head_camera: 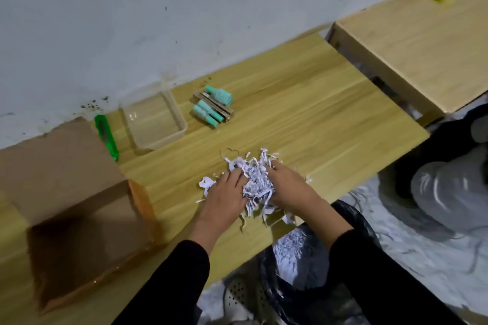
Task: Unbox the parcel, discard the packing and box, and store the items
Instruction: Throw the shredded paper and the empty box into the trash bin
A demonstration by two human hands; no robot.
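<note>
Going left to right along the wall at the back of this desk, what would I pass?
Open cardboard box → green box cutter → clear plastic tray → teal bottles → raised wooden shelf.

Both forearms in black long sleeves reach forward side by side, the left hand and the right hand palms down, fingers curled into a clump of white shredded paper strips gripped between them.
</note>
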